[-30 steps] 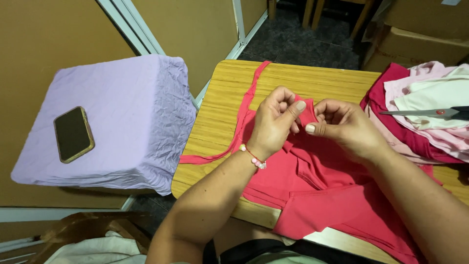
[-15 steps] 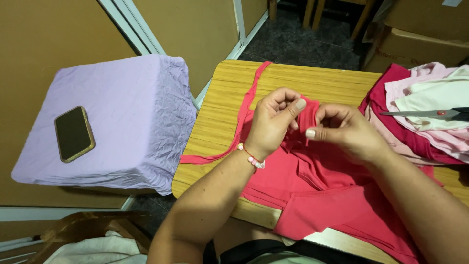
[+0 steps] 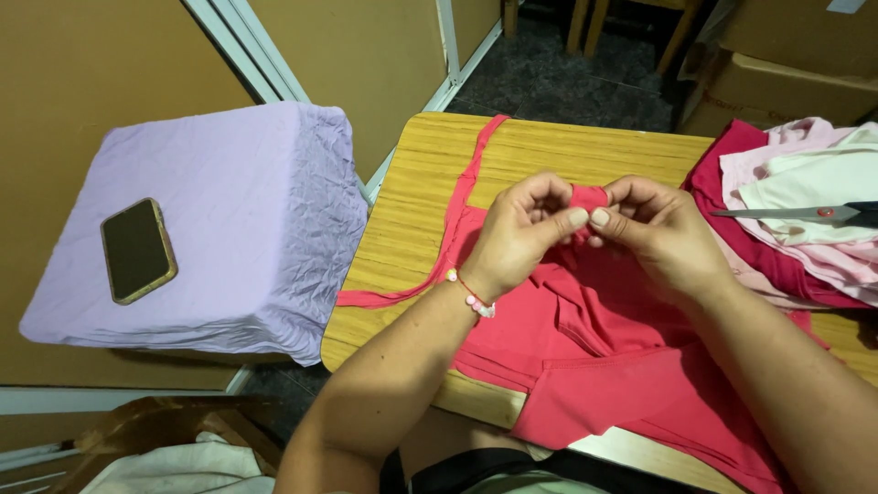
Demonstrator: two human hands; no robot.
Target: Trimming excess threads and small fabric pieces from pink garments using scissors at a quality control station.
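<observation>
Pinching a small fold of the pink-red garment (image 3: pixel 604 366), the left hand (image 3: pixel 521 233) and right hand (image 3: pixel 654 229) meet at the centre of the view, fingertips closed together on the raised bit of cloth between them. The garment lies spread on the wooden table (image 3: pixel 421 197), its bulk toward six o'clock of the hands and over the near table edge. A beaded bracelet (image 3: pixel 471 297) circles the left wrist. A narrow strap (image 3: pixel 457 206) of the same cloth runs from the garment toward twelve o'clock across the tabletop. At nine o'clock stands a box draped in lilac cloth (image 3: pixel 265 210) with a phone (image 3: pixel 137 249) lying flat on it. At three o'clock, scissors (image 3: pixel 805 213) rest on a pile of pink and white fabrics (image 3: pixel 805 247). Farther off, at one o'clock, a cardboard box (image 3: pixel 786 82) sits on the dark floor (image 3: pixel 567 82).
</observation>
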